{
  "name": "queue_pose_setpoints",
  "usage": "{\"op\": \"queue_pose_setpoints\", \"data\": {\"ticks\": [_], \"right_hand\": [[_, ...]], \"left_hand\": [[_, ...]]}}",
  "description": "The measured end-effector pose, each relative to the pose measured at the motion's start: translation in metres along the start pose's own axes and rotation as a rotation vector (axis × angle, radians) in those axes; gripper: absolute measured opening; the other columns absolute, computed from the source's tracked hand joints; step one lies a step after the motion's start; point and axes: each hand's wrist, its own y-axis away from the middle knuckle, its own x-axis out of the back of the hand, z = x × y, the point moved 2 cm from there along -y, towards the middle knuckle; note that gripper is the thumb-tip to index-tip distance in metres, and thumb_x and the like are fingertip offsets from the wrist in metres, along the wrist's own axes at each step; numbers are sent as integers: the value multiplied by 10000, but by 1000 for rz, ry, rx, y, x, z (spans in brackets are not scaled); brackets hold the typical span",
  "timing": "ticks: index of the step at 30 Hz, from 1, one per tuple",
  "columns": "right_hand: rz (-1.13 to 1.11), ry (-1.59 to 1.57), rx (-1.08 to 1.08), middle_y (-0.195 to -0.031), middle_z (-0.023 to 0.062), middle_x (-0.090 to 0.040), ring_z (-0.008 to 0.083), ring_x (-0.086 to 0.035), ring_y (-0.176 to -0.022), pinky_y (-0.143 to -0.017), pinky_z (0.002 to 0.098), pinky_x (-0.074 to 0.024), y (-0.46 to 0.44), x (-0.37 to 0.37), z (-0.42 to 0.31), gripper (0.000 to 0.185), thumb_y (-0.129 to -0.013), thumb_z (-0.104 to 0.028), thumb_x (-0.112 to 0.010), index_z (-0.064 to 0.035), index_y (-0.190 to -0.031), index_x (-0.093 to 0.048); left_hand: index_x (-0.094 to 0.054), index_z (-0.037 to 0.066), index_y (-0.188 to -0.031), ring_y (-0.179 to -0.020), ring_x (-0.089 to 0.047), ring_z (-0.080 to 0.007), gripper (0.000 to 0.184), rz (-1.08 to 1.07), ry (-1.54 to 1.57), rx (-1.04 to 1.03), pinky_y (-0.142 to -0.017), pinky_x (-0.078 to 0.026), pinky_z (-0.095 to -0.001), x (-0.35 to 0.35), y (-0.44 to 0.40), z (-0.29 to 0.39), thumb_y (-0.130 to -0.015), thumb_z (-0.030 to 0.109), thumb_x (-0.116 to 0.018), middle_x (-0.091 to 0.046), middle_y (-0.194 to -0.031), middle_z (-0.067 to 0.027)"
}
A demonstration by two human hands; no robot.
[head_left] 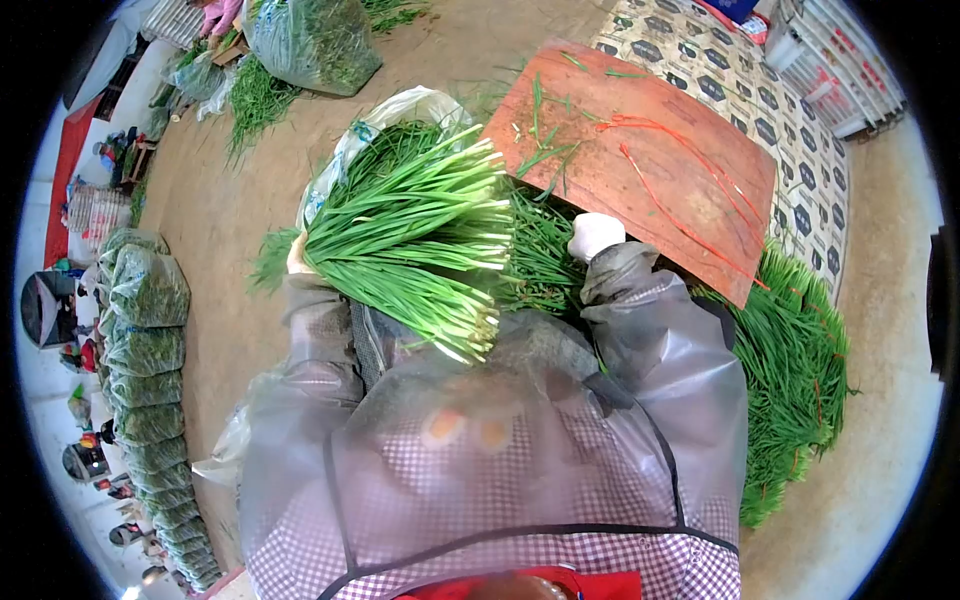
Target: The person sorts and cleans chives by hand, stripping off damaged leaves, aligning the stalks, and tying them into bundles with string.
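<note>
My left hand [298, 256], in a pale glove, grips a large fanned bunch of garlic chives [400, 235] by its green leaf end. The white stem ends spread toward the right. My right hand [597, 236], also in a white glove, is curled into a rounded fist at the near edge of a reddish wooden board [690, 185]. Whatever it may hold is hidden. Loose chives [545, 255] lie between my hands, just below the board. Behind the held bunch, a white plastic bag [425, 100] contains more greens.
Red ties [640, 125] and leaf scraps lie on the board. Tied chive bundles [795, 370] are heaped at the right. Filled clear bags [150, 285] line the left side. A big bag of greens [315, 45] and another person's pink sleeve [220, 15] appear at the top left.
</note>
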Motion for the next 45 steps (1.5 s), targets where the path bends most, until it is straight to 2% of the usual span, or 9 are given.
{"op": "queue_pose_setpoints", "data": {"ticks": [6,11,15,19,23,32,35,39,45], "right_hand": [[138,-93,36,-1007,178,-663,325,-637,-942,-812,428,-500,9,25,-10,364,-860,-367,-553,-91,-1062,-676],[632,-819,713,-1139,159,-602,295,-582,-1064,-884,353,-470,24,85,-72,401,-786,-273,-658,-42,-1112,-634],[177,-1356,658,-723,105,-633,193,-615,-768,-733,328,-488,-9,61,-99,261,-830,-218,-613,21,-925,-661],[-58,-1981,701,-855,47,-597,119,-547,-731,-639,267,-454,-3,59,-48,199,-885,-241,-573,-50,-833,-584],[-31,-1496,609,-924,31,-590,94,-560,-749,-671,225,-461,13,22,-59,482,-891,-190,-604,-23,-1320,-462],[-295,-1586,251,-516,-51,-424,60,-396,-454,-443,240,-334,13,-17,15,290,-885,-246,-575,-16,-1048,-641],[-259,143,133,-1161,227,-593,356,-566,-1103,-895,418,-468,32,7,14,487,-841,-344,-593,-133,-1278,-550],[383,-566,472,-1069,198,-629,362,-598,-993,-863,414,-463,31,30,4,420,-873,-344,-552,-98,-1211,-588],[-22,-718,457,-825,186,-667,350,-637,-814,-753,436,-470,-1,11,-25,410,-903,-383,-501,-11,-914,-673]], "left_hand": [[-521,-28,-1240,-1118,-542,-392,466,0,-10,-26,-977,-424,-546,-3,2,1,-884,272,-489,-552,-1252,-215],[-521,-29,-1230,-1112,-543,-394,457,-157,7,53,-981,-420,-548,-18,9,-2,-882,266,-494,-556,-1244,-215],[-522,-26,-1226,-1110,-542,-394,447,-67,69,-21,-988,-412,-553,-6,2,-4,-877,253,-502,-553,-1248,-212],[-518,-27,-1233,-1113,-541,-398,461,-34,60,-1,-982,-418,-555,5,3,-1,-870,256,-508,-551,-1250,-214],[-503,-29,-1257,-1125,-534,-406,491,-134,74,33,-978,-423,-555,-12,9,-7,-863,264,-511,-544,-1261,-220],[-502,-31,-1257,-1140,-524,-405,489,-24,59,4,-1002,-400,-560,-5,8,-7,-876,274,-492,-530,-1277,-224],[-508,-32,-1251,-1141,-528,-395,475,-60,26,-32,-991,-416,-551,-5,9,-7,-892,275,-461,-536,-1269,-222],[-511,-32,-1247,-1142,-530,-388,465,-61,32,0,-984,-428,-541,6,1,-8,-903,273,-440,-539,-1265,-221],[-516,-18,-1250,-1142,-530,-391,457,-94,44,88,-985,-427,-535,25,-15,-2,-906,277,-462,-543,-1269,-208]]}}
